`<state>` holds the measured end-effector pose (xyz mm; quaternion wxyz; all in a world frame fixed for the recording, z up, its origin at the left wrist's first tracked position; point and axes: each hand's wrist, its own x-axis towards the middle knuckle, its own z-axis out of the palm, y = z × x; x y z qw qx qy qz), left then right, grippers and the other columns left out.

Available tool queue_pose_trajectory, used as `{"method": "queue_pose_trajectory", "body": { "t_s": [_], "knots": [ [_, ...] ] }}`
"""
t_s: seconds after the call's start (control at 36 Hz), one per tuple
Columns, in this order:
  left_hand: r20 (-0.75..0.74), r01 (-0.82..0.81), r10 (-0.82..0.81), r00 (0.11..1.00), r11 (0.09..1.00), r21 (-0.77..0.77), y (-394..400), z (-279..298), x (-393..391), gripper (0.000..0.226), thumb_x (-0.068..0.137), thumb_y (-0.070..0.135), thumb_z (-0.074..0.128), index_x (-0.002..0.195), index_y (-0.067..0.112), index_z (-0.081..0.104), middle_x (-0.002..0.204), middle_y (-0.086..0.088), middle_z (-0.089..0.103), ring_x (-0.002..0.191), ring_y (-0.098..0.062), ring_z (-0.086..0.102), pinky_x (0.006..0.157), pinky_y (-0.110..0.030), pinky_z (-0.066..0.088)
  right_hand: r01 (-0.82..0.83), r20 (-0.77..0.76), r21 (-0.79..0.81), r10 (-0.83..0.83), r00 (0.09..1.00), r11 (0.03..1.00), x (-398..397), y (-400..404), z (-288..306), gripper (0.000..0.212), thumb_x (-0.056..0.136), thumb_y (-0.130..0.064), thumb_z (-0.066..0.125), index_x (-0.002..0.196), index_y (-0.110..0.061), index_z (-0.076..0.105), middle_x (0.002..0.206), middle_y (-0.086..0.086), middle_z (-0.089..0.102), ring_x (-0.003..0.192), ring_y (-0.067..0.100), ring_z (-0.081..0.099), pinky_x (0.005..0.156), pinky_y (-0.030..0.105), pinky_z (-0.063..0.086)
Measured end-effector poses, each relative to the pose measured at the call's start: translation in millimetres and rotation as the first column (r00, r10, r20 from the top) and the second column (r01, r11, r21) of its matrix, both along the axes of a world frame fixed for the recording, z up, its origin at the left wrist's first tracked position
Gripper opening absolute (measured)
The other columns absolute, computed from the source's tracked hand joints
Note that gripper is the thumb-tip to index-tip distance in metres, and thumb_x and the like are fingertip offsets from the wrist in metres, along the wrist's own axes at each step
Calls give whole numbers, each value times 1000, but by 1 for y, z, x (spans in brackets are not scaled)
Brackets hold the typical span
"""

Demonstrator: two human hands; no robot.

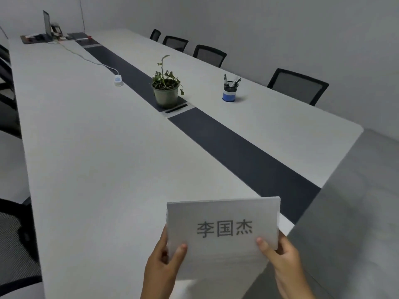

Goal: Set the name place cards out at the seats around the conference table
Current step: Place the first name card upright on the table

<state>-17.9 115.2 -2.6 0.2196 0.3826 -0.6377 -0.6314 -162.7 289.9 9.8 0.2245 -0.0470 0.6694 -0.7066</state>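
Observation:
A stack of white name place cards [222, 214] is held up over the near end of the long white conference table [97, 158]. The top card bears three dark printed characters. My left hand [164, 264] grips the stack's lower left corner, thumb on the front. At the lower right corner my right hand [282, 262] pinches the stack, its thumb also on the front. No card stands on the table in view.
A dark strip [237, 147] runs down the table's middle. On it stands a potted plant [166, 89]; a blue pen holder [230, 92] is to its right. A white cabled device [118, 81], a far laptop [46, 24], and black mesh chairs [298, 85] along both sides.

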Motion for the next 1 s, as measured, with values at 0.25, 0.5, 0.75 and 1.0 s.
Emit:
{"method": "queue_pose_trajectory", "body": {
  "t_s": [0.25,0.5,0.75,1.0],
  "knots": [
    [-38,22,-21,999,999,33,86,-4,-126,49,78,10,65,124,18,51,70,34,66,69,18,60,58,0,43,84,-42,21,-83,996,996,-115,91,-7,61,35,-31,91,88,-16,65,68,-2,74,67,14,64,51,11,51],
    [-8,-56,56,998,997,50,158,0,-233,47,79,7,65,124,12,53,98,7,70,70,14,61,62,-1,46,-84,-41,6,84,996,996,-250,146,-2,95,9,-65,81,91,-20,62,75,-12,74,68,5,68,54,13,51],
    [-27,-160,162,986,986,53,147,5,-333,49,83,11,57,130,16,46,109,-7,63,91,-17,58,61,-16,52,-226,-95,12,226,969,974,-360,115,4,88,17,-67,79,94,-28,61,82,-16,73,76,2,67,57,13,51],
    [-131,-148,157,979,986,80,124,6,-433,48,68,35,67,111,45,47,89,23,71,83,7,63,61,-9,49,-278,-143,63,285,948,958,-466,90,14,93,20,-68,78,101,-25,59,83,-18,73,75,1,67,57,11,51]
  ]
}}
